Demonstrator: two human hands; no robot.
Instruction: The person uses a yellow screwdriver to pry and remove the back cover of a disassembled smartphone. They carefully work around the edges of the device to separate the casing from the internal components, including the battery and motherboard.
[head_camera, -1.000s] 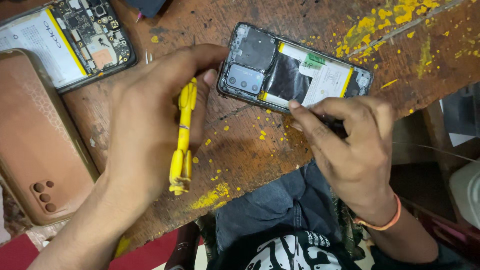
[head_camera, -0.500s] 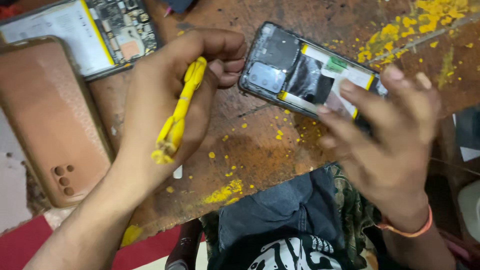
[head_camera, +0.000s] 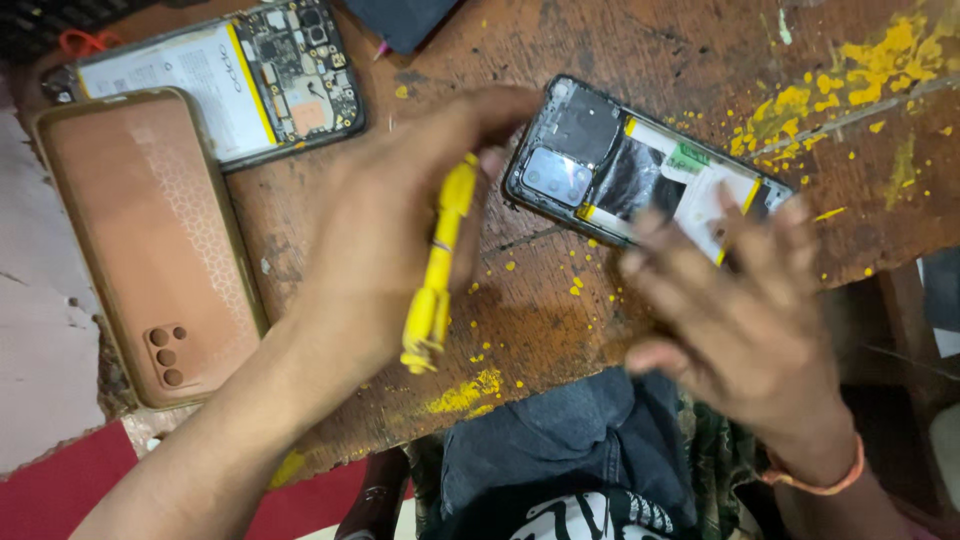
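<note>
The opened phone (head_camera: 640, 175) lies near the desk's (head_camera: 560, 50) front edge, back cover off. It looks light, stiff and fragile, so hold it by its side rims. Your left hand (head_camera: 385, 225) grips a yellow tool (head_camera: 435, 270), fingertips touching the phone's camera end. Your right hand (head_camera: 735, 310), blurred, spreads open over the other end.

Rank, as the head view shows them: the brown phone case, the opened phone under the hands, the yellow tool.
1. Brown rubbery phone case, largest.
2. Opened black phone with exposed battery, smaller, though the right hand hides part of it.
3. Slim yellow plastic tool in the left hand, smallest.
</note>
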